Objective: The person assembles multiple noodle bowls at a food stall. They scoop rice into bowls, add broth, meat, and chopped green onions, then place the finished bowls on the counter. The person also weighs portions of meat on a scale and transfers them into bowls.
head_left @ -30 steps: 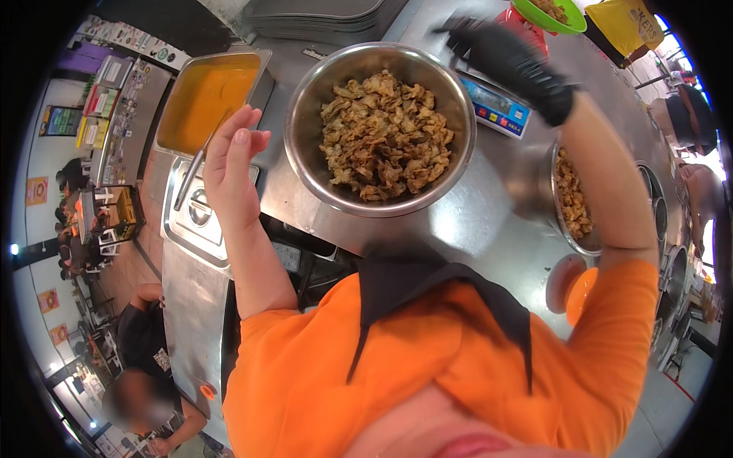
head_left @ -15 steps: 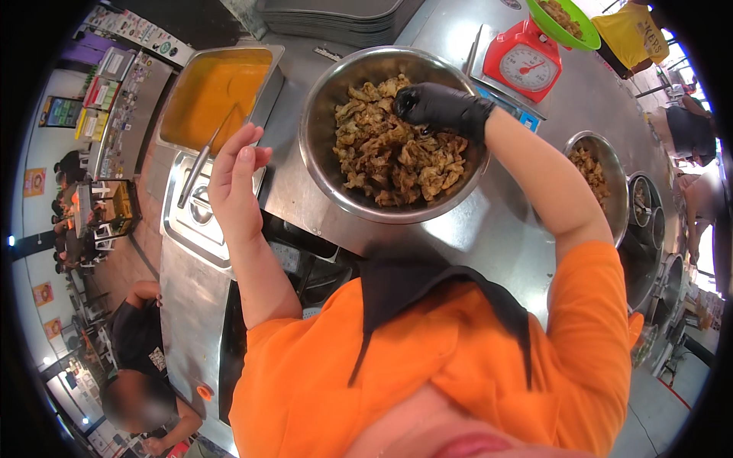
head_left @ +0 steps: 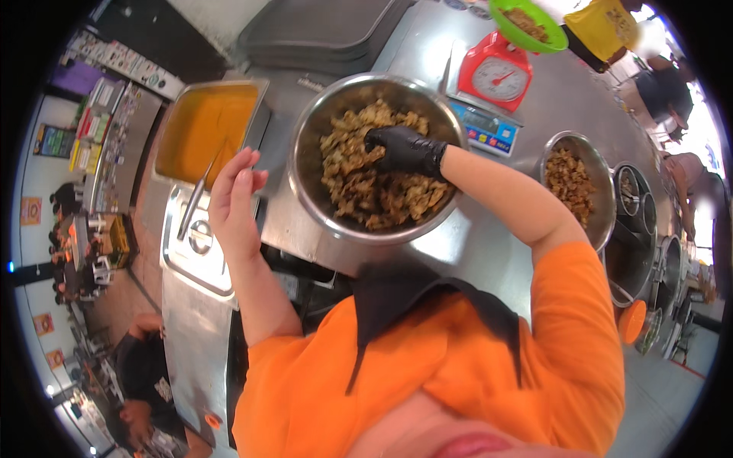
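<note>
Clock centred on the large steel bowl (head_left: 307,164), which sits on the metal worktop (head_left: 473,217). Inside it, heaped and covering most of the bottom: crinkled brown fried pieces (head_left: 359,179), some lighter, some dark. Right hand (head_left: 405,151), black glove, comes in over the rim from 3 o'clock and rests among the pieces near the bowl's middle; fingers curled downward, tips partly buried. Cannot tell whether they pinch anything or only touch. Left hand (head_left: 235,202), bare, between 8 and 9 o'clock, outside the bowl; fingers slightly bent, loosely side by side, pointing to 12, nothing in the palm that I can see. Just beside it, a ladle (head_left: 195,202) slants into a rectangular pan (head_left: 259,126) of orange sauce (head_left: 202,126) at 9 to 10 o'clock; contact between hand and ladle unclear. Steel lid (head_left: 214,263) at 8. Stack of dark trays (head_left: 313,34) at 11. Red dial scale (head_left: 500,80) at 2, green bowl (head_left: 561,40) on top; blue-fronted digital scale (head_left: 496,136) nearer 3. Second steel bowl (head_left: 569,140) of brown pieces just past 3. Co-worker in black (head_left: 149,359) between 7 and 8.
</note>
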`<action>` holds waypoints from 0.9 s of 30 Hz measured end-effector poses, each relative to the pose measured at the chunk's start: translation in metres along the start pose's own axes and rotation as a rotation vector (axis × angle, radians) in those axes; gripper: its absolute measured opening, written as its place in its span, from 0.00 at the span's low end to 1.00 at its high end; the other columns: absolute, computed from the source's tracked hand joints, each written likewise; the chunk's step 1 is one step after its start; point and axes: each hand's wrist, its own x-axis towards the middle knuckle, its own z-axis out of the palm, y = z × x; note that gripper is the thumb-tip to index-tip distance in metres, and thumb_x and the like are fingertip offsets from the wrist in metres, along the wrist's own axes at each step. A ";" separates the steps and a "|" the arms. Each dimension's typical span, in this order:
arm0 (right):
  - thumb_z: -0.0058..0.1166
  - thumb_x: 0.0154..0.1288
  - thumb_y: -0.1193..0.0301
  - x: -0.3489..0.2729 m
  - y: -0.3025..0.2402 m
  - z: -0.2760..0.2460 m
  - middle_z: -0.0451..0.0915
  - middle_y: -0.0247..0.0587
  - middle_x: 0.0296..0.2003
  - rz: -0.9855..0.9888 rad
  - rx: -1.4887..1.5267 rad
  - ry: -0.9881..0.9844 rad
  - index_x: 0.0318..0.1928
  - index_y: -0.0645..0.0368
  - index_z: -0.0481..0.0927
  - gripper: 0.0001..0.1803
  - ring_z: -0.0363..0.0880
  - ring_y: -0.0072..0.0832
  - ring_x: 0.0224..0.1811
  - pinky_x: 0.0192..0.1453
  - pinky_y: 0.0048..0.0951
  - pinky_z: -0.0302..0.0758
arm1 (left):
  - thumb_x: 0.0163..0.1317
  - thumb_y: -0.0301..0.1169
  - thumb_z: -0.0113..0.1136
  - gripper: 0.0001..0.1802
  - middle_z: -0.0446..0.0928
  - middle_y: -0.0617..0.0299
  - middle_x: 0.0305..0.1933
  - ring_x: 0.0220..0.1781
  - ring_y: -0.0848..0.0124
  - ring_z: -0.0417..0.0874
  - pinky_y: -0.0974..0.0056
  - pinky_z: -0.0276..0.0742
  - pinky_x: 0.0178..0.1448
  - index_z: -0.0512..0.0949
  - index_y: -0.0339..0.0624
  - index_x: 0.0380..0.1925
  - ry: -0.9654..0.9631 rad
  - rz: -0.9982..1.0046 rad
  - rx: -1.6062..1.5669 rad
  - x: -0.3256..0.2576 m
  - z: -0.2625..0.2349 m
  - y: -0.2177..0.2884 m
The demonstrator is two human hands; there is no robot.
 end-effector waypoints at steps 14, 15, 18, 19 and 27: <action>0.62 0.55 0.70 -0.098 0.007 -0.253 0.77 0.46 0.43 -0.213 -0.497 1.140 0.51 0.55 0.77 0.21 0.78 0.40 0.47 0.55 0.37 0.73 | 0.68 0.35 0.52 0.25 0.69 0.53 0.63 0.49 0.66 0.79 0.63 0.77 0.52 0.66 0.34 0.62 -0.583 -0.027 -0.215 0.110 0.208 0.072; 0.63 0.54 0.68 -0.098 0.023 -0.258 0.78 0.46 0.44 -0.124 -0.554 1.157 0.51 0.54 0.77 0.22 0.78 0.42 0.48 0.56 0.38 0.73 | 0.67 0.37 0.54 0.28 0.66 0.53 0.64 0.49 0.65 0.78 0.63 0.78 0.51 0.64 0.35 0.63 -0.631 -0.094 -0.225 0.121 0.241 0.065; 0.61 0.57 0.57 -0.099 0.048 -0.259 0.76 0.47 0.53 -0.027 -0.583 1.232 0.56 0.52 0.76 0.27 0.74 0.45 0.56 0.62 0.39 0.68 | 0.69 0.41 0.50 0.29 0.69 0.56 0.59 0.45 0.68 0.76 0.65 0.79 0.47 0.61 0.37 0.65 -0.703 -0.217 -0.140 0.137 0.308 0.046; 0.59 0.60 0.55 -0.097 0.052 -0.258 0.75 0.48 0.56 0.006 -0.448 1.300 0.58 0.54 0.75 0.28 0.72 0.45 0.59 0.63 0.39 0.67 | 0.70 0.43 0.47 0.28 0.69 0.57 0.58 0.45 0.67 0.76 0.65 0.80 0.46 0.63 0.37 0.63 -0.702 -0.246 -0.075 0.138 0.319 0.046; 0.37 0.71 0.59 -0.079 0.133 -0.233 0.76 0.39 0.41 -0.078 0.723 1.254 0.44 0.55 0.76 0.17 0.73 0.25 0.45 0.52 0.31 0.70 | 0.66 0.37 0.54 0.22 0.77 0.52 0.51 0.51 0.63 0.80 0.64 0.78 0.53 0.71 0.34 0.55 -0.848 -0.213 -0.197 0.135 0.354 0.034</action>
